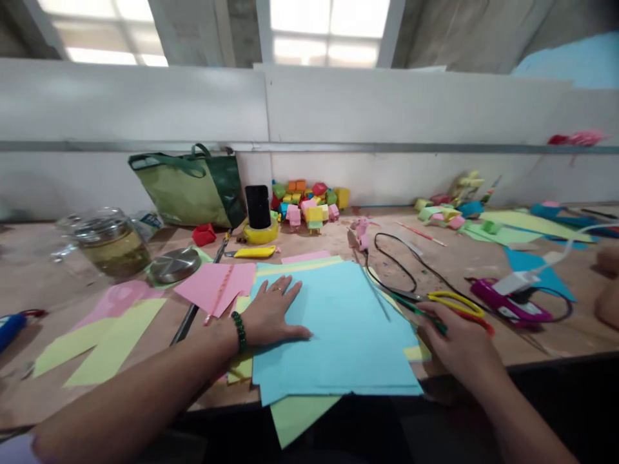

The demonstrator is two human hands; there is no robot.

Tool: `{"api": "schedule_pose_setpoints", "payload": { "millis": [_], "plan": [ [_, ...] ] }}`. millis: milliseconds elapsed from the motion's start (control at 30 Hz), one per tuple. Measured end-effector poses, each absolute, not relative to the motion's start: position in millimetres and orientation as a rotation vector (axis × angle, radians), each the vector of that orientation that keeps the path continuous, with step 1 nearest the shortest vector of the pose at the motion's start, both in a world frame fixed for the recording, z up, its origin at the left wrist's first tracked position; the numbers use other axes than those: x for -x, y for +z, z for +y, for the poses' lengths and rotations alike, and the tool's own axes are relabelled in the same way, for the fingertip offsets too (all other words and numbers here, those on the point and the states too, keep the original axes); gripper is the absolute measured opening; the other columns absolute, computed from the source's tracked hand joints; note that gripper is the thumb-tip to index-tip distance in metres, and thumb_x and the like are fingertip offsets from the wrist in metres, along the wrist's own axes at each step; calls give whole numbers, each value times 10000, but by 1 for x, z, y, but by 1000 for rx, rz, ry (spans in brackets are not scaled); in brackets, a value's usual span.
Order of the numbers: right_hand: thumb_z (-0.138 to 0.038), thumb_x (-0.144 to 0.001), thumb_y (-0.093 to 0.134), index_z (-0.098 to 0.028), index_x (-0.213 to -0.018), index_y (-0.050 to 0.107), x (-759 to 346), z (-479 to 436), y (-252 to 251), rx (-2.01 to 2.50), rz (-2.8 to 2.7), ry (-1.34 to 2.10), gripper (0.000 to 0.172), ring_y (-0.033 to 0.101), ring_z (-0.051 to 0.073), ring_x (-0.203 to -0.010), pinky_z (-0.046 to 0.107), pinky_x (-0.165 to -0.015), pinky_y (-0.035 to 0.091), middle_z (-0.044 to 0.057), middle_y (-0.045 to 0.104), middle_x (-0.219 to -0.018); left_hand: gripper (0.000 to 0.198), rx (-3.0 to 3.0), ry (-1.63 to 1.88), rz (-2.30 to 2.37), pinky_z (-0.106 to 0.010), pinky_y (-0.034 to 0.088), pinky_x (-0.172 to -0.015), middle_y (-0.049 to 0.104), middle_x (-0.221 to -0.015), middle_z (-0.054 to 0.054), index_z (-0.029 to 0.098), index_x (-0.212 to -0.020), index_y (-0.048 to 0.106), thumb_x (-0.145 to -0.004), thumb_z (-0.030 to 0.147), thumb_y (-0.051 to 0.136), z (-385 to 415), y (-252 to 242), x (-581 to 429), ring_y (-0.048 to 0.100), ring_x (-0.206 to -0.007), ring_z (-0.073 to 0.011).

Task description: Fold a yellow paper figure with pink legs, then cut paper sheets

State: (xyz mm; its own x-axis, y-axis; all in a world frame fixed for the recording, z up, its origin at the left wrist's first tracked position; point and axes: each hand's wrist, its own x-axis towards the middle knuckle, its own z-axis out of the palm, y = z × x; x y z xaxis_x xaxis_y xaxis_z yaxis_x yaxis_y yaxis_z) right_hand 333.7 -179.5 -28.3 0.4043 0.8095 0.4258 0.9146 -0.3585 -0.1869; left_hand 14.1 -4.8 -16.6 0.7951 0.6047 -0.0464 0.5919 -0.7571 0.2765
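A stack of light blue sheets point(338, 328) lies at the table's front edge, with yellow and green paper showing beneath it. Flat on its left part rests my left hand point(275, 312), fingers spread, a green bead bracelet at the wrist. To the right of the stack, my right hand point(452, 335) has its fingers closed around a dark green tool point(430, 316), whose exact kind is unclear. Scissors with yellow handles point(457, 301) lie just beyond that hand. A pink sheet point(220, 287) with a patterned pink strip on it is left of the stack.
A glass jug point(113, 245), metal lid point(175, 265) and green bag point(188, 187) stand left. A phone point(258, 207), yellow cutter point(251, 252) and folded paper blocks point(309, 206) are behind. Cables and a purple power strip point(507, 303) lie right. Someone's hand point(608, 296) shows at the right edge.
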Motion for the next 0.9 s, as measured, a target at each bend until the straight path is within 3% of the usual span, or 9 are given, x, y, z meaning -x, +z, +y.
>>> {"api": "schedule_pose_setpoints", "payload": {
  "millis": [100,200,300,400,567,700,800,900],
  "plan": [
    [-358,-869,435,-224,-1003,680,-332,-177,-44,2359,-1535,-497,309,655,283,-769,383,-600,498,84,714,-830,1001,-2732,120,934,-554,185,-1085,445,-1402,-199,158,-1428,356,-664,779,532,-5,-13,-13,388,-1289,-361],
    [-338,-881,429,-188,-967,688,-328,-178,-47,2188,-1632,-643,312,599,322,-957,461,-775,494,115,695,-970,871,-2755,192,931,-491,344,-969,569,-1211,-170,174,-1355,470,-685,721,573,-6,-9,-12,503,-1117,-347],
    [-351,-892,447,-163,-978,679,-322,-179,-40,1972,-1665,-637,311,579,301,-985,466,-874,469,125,683,-1001,872,-2648,199,962,-435,389,-924,573,-1173,-164,161,-1330,492,-638,664,662,-4,-7,-11,517,-1079,-342],
    [-370,-897,485,-198,-978,673,-307,-181,-30,1801,-1701,-499,267,593,261,-970,436,-891,469,93,686,-980,701,-2443,188,970,-372,406,-908,594,-1167,-130,154,-1217,562,-640,515,726,1,-6,-9,538,-1065,-307],
    [-379,-876,548,-212,-1047,653,-270,-182,-16,1661,-1824,-229,261,609,233,-1009,382,-880,495,87,659,-1077,369,-2107,364,905,-275,420,-695,621,-862,-26,157,-912,641,-586,292,749,13,-6,-4,557,-794,-205],
    [-390,-865,555,-227,-1031,664,-255,-177,-20,1612,-1750,-150,258,627,230,-1004,373,-878,514,82,670,-1071,237,-1857,451,793,-232,397,-613,571,-678,18,141,-718,637,-592,304,754,26,-9,4,511,-652,-136],
    [-433,-859,544,-201,-987,679,-258,-170,-28,1644,-1554,-50,298,650,235,-956,372,-833,544,90,690,-1026,281,-1740,501,747,-234,429,-615,619,-726,-1,130,-801,672,-610,318,757,38,-12,9,537,-648,-129],
    [-484,-846,542,-173,-980,687,-266,-165,-32,1662,-1366,129,368,677,232,-883,353,-755,576,84,708,-971,473,-1599,614,737,-228,458,-647,662,-889,-21,155,-1016,665,-567,233,793,46,-14,12,578,-727,-133]
  ]
}}
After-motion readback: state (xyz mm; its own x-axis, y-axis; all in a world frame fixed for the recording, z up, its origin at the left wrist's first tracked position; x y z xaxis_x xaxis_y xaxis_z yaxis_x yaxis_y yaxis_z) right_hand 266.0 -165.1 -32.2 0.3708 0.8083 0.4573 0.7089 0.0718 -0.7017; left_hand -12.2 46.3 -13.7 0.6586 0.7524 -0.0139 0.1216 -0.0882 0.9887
